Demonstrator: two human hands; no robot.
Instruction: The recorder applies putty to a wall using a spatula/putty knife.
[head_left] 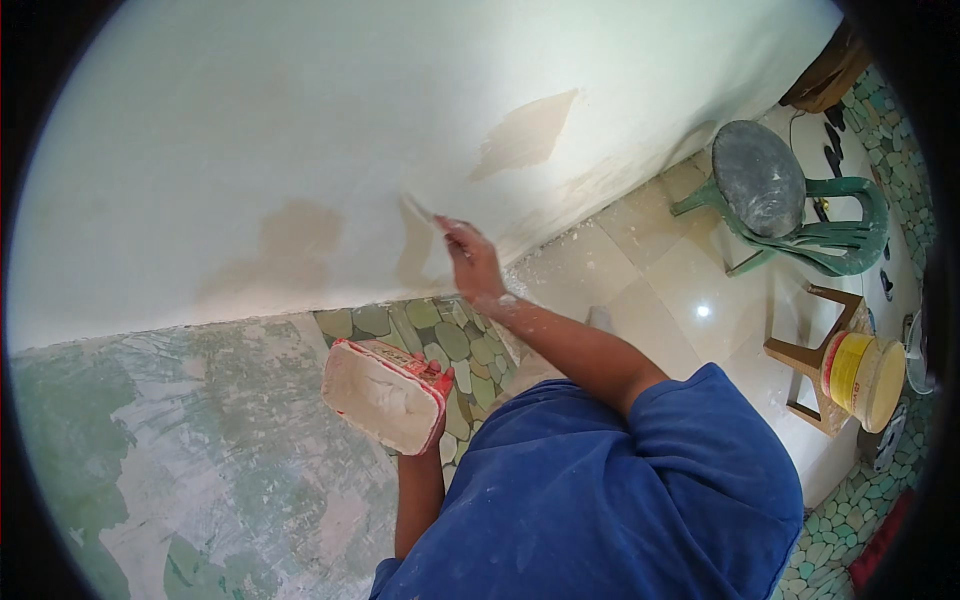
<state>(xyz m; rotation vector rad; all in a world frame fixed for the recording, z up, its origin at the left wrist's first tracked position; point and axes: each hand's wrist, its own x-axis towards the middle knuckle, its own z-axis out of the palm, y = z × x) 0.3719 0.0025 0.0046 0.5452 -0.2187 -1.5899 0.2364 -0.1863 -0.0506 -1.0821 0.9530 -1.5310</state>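
My right hand (472,262) is closed around a putty knife (417,208), its thin blade held at the white wall (370,120). The blade is slightly blurred, so I cannot tell if it touches the surface. White specks dot my right wrist. Lower down, my left hand (438,385) grips a red-rimmed rectangular tub (330,372) from its right side. White putty (385,405) coats the inside of this tilted tub. A beige patch (527,135) shows on the wall to the right of the knife, and shadows fall on the wall beside it.
A green plastic chair (845,235) stands at the right with a round grey-smeared board (760,180) on it. Nearer is a brown stool (800,350) beside a yellow-labelled bucket (850,370). White-smeared green sheeting (200,450) lies below the wall at left; specks litter the tiled floor (640,310).
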